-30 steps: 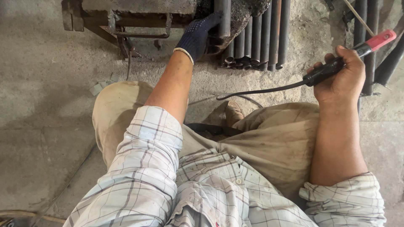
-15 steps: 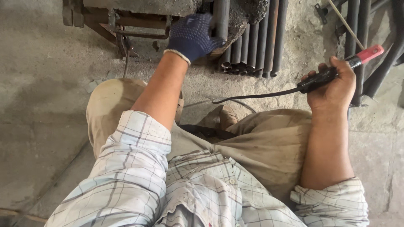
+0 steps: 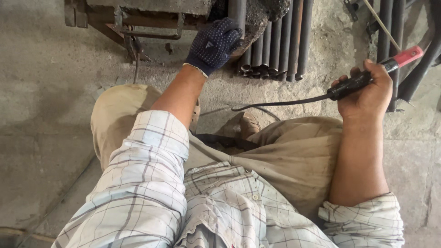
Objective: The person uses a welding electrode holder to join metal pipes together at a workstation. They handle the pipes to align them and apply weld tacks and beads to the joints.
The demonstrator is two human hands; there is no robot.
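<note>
The glove (image 3: 213, 43) on the left hand is dark blue with rows of tiny light dots and a pale band at the wrist. The tool (image 3: 367, 78) in the bare right hand (image 3: 367, 89) has a black handle and a red tip, and a black cable (image 3: 275, 103) runs from it. The pipes (image 3: 275, 39) are dark grey, almost black. The frame (image 3: 138, 20) looks rusty brown, though it is partly cut off. The shirt (image 3: 151, 193) is white with thin grey and brown checks. The trousers (image 3: 294, 156) are tan with dark smudges. The floor (image 3: 41, 82) is grey and dusty.
</note>
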